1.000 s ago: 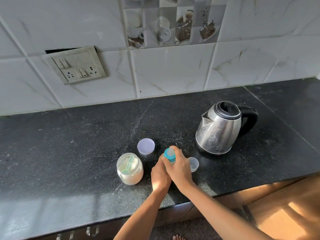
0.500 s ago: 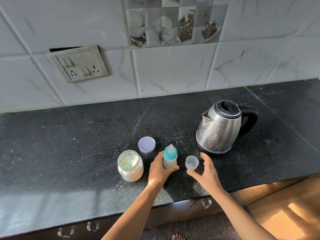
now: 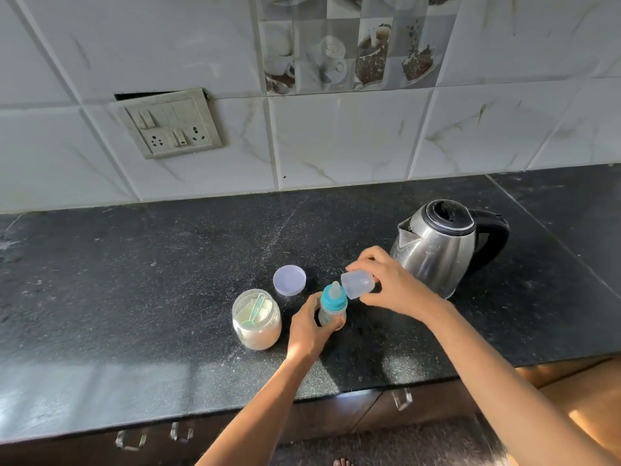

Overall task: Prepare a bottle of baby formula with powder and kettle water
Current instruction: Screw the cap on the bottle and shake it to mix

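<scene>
Head: right hand [image 3: 395,285] lifted cap [image 3: 357,283].

Take the steel kettle [image 3: 440,247] as your mark: it stands upright on the bench [image 3: 134,280], with a black lid and a black handle on the side away from everything else. Near its spout side, your baby bottle [image 3: 332,307] is upright, with its teal collar and pale teat fitted, and your left hand [image 3: 307,331] grips it low. Your right hand [image 3: 393,287] holds the clear cap [image 3: 358,284] tilted in the air between the bottle's teat and the kettle. Farther from the kettle stands the open jar [image 3: 257,322] of white powder with a pale green scoop [image 3: 253,311] inside. Its lilac lid [image 3: 289,280] lies flat, nearer the kettle than the jar.
</scene>
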Motion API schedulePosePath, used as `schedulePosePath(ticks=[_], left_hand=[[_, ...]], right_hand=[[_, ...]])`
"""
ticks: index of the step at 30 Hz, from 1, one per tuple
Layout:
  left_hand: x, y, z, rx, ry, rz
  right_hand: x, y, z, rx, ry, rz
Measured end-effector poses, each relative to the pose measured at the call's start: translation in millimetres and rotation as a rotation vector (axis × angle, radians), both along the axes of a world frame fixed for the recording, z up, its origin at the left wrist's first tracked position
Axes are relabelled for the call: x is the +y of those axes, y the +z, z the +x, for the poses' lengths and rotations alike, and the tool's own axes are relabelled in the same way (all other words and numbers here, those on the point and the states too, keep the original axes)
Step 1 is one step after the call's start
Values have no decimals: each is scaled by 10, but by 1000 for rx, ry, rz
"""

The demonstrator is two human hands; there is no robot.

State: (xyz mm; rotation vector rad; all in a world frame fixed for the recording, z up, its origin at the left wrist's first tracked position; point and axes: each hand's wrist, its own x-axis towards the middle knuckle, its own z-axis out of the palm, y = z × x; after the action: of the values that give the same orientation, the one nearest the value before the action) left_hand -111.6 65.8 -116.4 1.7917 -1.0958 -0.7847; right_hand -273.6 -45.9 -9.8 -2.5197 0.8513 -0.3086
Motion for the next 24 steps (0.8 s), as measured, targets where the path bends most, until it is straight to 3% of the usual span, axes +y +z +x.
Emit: schedulePosePath(ticks=[4,9,17,24], left_hand=[[-4,-24,-3,-22,12,-5],[-9,-49,-4,-25,18,-14],[-4,-43,-7,-13,29,-2],[-13,-101,-24,12,49,-21]], right_hand=[[-60,251,274,156,196,-6],[-3,160,462,251,287,-78],[-60,-19,375,184,250,89],[39,-78,364,214,179,-55]])
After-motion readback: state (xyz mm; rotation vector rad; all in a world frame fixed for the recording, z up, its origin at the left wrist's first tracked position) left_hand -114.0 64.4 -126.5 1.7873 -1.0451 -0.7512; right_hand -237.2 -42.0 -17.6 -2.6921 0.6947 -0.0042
